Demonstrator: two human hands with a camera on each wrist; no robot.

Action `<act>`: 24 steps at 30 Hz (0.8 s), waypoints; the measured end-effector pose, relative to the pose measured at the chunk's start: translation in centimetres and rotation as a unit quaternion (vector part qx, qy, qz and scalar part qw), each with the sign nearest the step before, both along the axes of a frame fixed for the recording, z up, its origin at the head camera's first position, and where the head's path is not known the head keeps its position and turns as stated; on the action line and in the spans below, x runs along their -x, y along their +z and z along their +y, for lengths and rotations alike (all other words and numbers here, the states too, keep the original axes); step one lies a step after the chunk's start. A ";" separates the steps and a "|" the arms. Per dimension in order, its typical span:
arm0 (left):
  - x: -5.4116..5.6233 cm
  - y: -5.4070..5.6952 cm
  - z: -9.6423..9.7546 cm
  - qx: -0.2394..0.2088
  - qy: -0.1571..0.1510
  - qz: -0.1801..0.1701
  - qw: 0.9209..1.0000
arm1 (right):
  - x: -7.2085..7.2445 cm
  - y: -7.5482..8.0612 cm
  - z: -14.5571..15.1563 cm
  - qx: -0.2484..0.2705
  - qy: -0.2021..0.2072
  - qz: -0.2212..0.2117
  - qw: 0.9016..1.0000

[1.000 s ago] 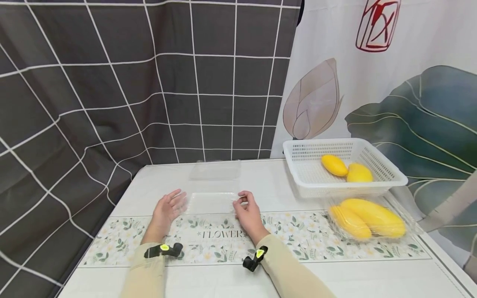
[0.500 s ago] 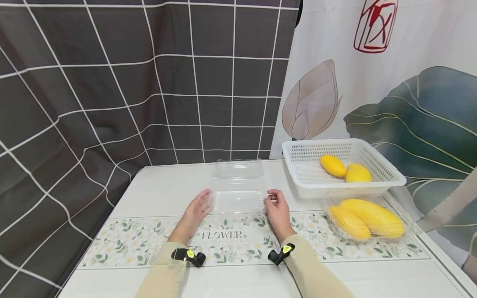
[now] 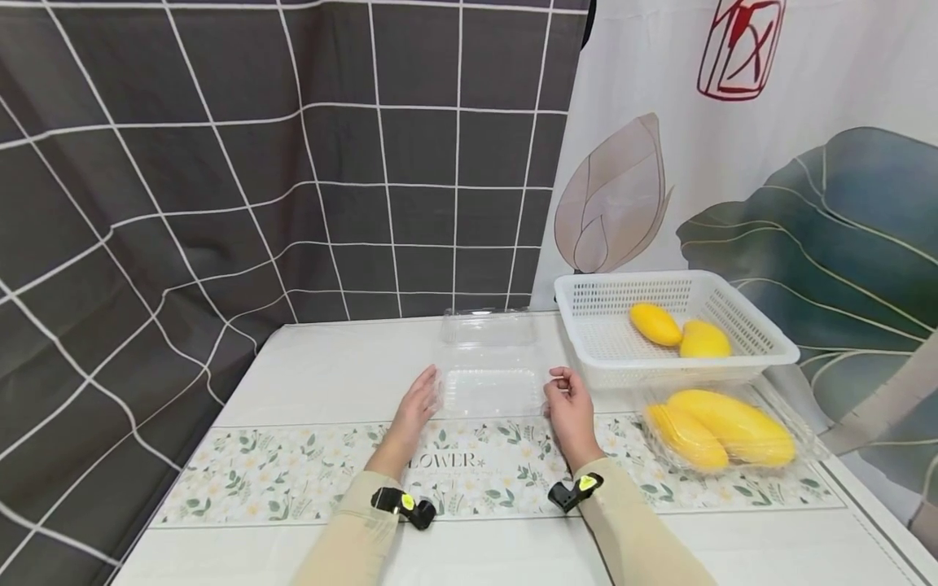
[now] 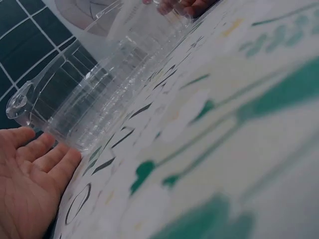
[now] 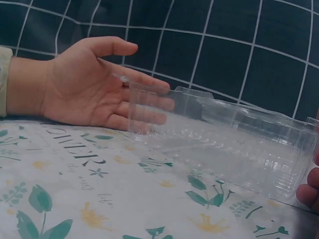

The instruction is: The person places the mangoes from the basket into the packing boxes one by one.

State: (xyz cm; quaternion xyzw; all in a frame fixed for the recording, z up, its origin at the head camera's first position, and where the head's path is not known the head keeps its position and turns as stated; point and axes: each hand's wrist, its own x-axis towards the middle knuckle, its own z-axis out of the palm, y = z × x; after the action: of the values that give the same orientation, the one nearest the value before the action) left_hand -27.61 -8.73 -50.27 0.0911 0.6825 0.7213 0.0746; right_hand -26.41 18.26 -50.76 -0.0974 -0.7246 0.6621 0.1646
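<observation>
A clear, empty plastic clamshell container (image 3: 493, 392) stands on the table with its lid (image 3: 489, 327) folded back toward the curtain. My left hand (image 3: 416, 407) is at its left side. The left wrist view shows the left palm (image 4: 30, 184) turned up beside the plastic, fingers extended and fingertips right at the wall. On the opposite side, my right hand (image 3: 573, 411) has loosely bent fingers beside the right wall. Two of its fingertips (image 5: 308, 194) show at the edge of the right wrist view; the rest are out of that frame.
At right, a white perforated basket (image 3: 597, 366) holds two yellow mangoes (image 3: 655, 325). In front of it, another clear clamshell (image 3: 802, 423) contains yellow mangoes (image 3: 733, 423). A flowered runner strip (image 3: 242, 480) crosses the white table, and a dark grid curtain (image 3: 418, 212) hangs behind.
Both hands and the empty container have slid to the right across the table, toward the basket. The left hand has come closer to the container's wall. The basket and packed clamshell have stayed put.
</observation>
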 end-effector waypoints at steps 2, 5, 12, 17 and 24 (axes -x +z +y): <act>0.0 0.0 0.3 0.006 0.007 0.000 1.000 | 0.2 0.0 0.2 -0.003 -0.004 0.001 1.000; 0.0 0.1 0.5 0.013 0.006 0.005 1.000 | 0.4 -0.1 0.6 -0.015 -0.016 0.000 1.000; -0.3 0.2 0.6 0.064 -0.004 0.015 0.998 | 0.5 0.0 0.7 -0.025 -0.022 -0.003 0.999; -0.3 0.2 0.6 0.098 -0.001 0.018 0.995 | 0.7 0.1 0.7 -0.013 -0.017 0.003 1.000; -0.2 -0.1 0.7 0.128 0.020 0.025 0.991 | 1.0 -0.1 0.6 -0.005 -0.017 0.005 1.000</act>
State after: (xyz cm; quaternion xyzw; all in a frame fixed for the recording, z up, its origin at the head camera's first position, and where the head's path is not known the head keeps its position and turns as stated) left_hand -27.45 -8.01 -50.33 0.0851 0.7725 0.6270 0.0537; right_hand -27.38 18.90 -50.83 -0.1057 -0.7253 0.6559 0.1802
